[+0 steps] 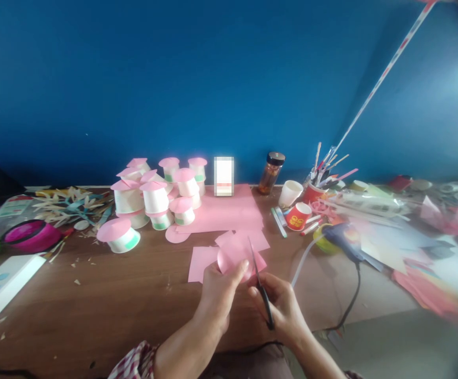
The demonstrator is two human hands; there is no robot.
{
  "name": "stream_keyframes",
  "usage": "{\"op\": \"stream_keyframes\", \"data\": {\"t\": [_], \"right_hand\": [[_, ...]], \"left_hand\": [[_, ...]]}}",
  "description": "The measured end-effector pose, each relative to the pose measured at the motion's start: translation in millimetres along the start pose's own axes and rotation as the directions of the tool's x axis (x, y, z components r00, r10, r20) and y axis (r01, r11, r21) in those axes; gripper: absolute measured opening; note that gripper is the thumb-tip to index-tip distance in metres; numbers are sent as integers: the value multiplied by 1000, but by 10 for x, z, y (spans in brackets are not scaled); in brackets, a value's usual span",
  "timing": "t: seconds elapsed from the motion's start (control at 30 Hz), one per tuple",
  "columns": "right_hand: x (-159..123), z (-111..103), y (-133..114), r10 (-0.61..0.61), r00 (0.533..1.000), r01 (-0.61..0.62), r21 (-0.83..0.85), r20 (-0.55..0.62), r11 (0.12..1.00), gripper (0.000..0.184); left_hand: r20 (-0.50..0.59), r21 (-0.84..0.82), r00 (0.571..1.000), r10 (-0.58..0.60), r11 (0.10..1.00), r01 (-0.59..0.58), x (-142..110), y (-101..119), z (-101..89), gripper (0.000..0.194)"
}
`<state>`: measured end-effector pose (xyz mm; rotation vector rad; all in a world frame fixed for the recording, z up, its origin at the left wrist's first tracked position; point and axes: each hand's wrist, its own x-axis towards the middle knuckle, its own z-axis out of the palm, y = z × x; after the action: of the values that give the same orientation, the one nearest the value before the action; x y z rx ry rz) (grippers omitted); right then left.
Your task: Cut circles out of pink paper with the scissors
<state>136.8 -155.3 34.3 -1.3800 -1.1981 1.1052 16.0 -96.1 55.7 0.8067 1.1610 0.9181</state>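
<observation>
Over the near middle of the desk (153, 295), a piece of pink paper (234, 255) is held up in front of smaller pink sheets (199, 263), hiding part of them. The left hand (221, 295) pinches it, thumb flat on top, the other fingers mostly out of sight underneath. Scissors (267, 308) are clamped in the right hand (282, 305), black handle towards the body, tip pointing away; its fingers cover part of the handle, and whether the blades are parted cannot be told. Both forearms reach in from the bottom edge, which cuts off the checked left sleeve (134, 363). Beyond, white cups with pink tops (155, 200) overlap one another, left of a pixelated white object (224, 173). On the right, a blue corded tool (343, 237) and heaped papers (441, 247) are blurred.
</observation>
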Motion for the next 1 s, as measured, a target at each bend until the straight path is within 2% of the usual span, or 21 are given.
{"op": "stream_keyframes", "data": {"t": [0.27, 0.5, 1.0], "right_hand": [[-6, 59, 47, -5, 1000, 5, 47, -15, 999, 20], [14, 60, 10, -5, 999, 7, 56, -32, 998, 19], [14, 51, 50, -41, 998, 42, 18, -50, 999, 15]], "left_hand": [[-11, -88, 1000, 11, 996, -12, 1, 10, 39, 38], [-47, -16, 999, -12, 1000, 12, -8, 0, 29, 34], [-24, -41, 1000, -16, 999, 15, -25, 1, 31, 33]]}}
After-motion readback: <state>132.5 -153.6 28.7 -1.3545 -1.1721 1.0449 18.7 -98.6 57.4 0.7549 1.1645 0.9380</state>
